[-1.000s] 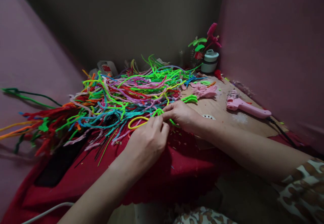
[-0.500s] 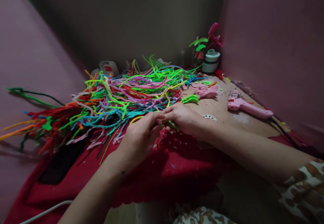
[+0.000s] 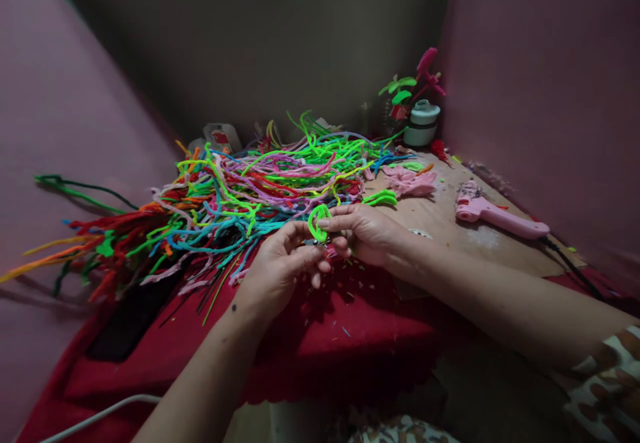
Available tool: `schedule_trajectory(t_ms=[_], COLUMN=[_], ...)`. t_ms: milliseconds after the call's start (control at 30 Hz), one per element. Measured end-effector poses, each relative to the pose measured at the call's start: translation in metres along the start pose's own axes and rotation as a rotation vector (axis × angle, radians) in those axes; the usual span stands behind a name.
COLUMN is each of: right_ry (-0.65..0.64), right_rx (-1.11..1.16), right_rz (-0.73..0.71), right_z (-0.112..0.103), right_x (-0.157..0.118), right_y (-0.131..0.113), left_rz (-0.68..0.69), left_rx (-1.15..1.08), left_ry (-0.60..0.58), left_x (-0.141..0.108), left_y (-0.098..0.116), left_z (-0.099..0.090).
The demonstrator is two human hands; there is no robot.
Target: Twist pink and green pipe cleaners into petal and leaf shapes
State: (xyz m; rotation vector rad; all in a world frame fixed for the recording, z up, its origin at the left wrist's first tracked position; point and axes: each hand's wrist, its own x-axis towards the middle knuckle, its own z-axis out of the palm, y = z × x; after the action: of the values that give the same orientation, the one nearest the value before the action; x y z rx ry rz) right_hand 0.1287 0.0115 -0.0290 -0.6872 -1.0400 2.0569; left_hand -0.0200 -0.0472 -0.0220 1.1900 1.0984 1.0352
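Note:
A bright green pipe cleaner loop (image 3: 311, 223) stands up between my two hands above the near edge of the pile. My left hand (image 3: 280, 263) is closed at the loop's lower end, thumb and fingers pinched together. From the right, the fingertips of my right hand (image 3: 373, 233) grip the loop's side. Something small and shiny shows at the loop's base, with a reddish bit beside it; I cannot make out what these are. Just behind my hands lies a big heap of coloured pipe cleaners (image 3: 280, 176).
Bent green pieces (image 3: 381, 197) and pink pieces (image 3: 413, 181) lie on a brown board (image 3: 445, 229). A pink glue gun (image 3: 505, 219) with a black cord rests at right. Behind stands a white-lidded jar (image 3: 421, 123). A dark phone-like slab (image 3: 120, 329) lies on the red cloth (image 3: 350, 343).
My hands have turned and parted slightly, bringing the green loop into sight between the fingers. The whole view has shifted a little, so the table sits farther right.

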Motion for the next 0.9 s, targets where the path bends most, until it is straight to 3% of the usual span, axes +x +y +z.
schedule_trajectory(t_ms=[167, 333, 500, 700, 800, 900], right_ry=[-0.012, 0.013, 0.059, 0.095, 0.046, 0.081], right_rx=[0.058, 0.136, 0.187, 0.181, 0.174, 0.18], right_rz=[0.058, 0.08, 0.124, 0.127, 0.124, 0.156], right_z=[0.0, -0.001, 0.001, 0.001, 0.0, 0.001], right_x=[0.0, 0.002, 0.003, 0.003, 0.002, 0.001], right_y=[0.001, 0.002, 0.005, 0.002, 0.001, 0.001], left_rz=[0.083, 0.24, 0.601, 0.586, 0.629, 0.675], left_rx=[0.078, 0.317, 0.743, 0.931, 1.047, 1.248], left_ry=[0.117, 0.25, 0.423, 0.41, 0.371, 0.353], left_x=[0.003, 0.006, 0.005, 0.001, -0.001, -0.001], left_y=[-0.004, -0.012, -0.022, -0.022, -0.018, -0.016], left_z=[0.013, 0.012, 0.011, 0.011, 0.01, 0.007])
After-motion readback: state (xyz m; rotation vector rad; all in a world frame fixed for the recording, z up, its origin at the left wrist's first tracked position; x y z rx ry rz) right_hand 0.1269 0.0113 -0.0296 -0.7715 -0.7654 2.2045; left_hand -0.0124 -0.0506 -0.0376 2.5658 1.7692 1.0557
